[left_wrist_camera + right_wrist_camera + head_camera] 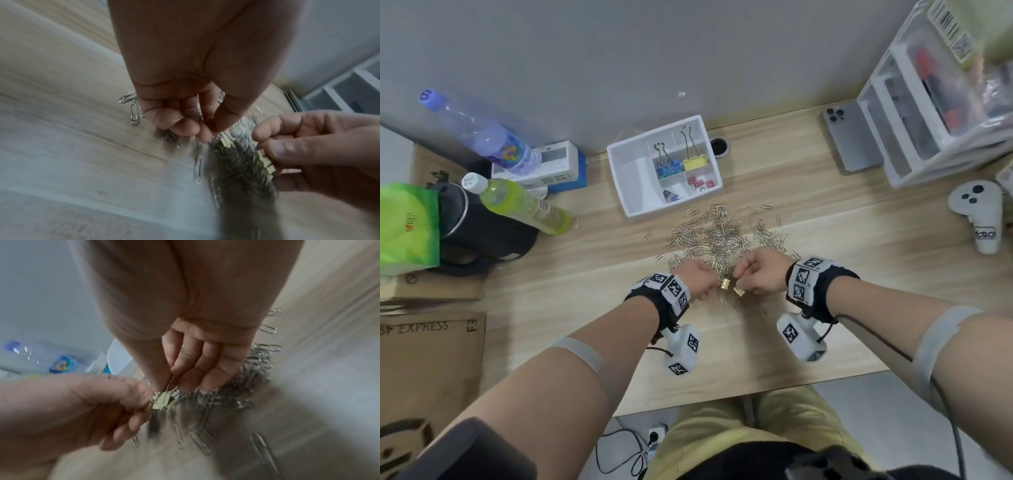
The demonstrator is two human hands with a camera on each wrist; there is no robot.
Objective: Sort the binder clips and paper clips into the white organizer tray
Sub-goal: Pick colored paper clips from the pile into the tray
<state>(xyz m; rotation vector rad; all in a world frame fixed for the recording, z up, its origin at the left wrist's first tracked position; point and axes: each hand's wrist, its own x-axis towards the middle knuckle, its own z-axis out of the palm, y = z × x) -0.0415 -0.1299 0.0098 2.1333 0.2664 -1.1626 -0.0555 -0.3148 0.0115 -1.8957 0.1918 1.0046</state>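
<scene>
Above the near edge of the paper-clip heap (722,233), small gold binder clips (732,287) hang pinched between the left hand (697,279) and right hand (760,272) — fingers curled narrow on both. Silver wire clips scatter over the pale wood-grain desk (842,246); beyond, the white organizer tray (626,178) stands against a grey wall.

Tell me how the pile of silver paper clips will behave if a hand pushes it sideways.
The paper clips lie loose and overlapping on the wooden desk, so they would probably slide easily and scatter. Some seem interlocked; small clumps may drag together. Being thin wire, they are likely light.
</scene>
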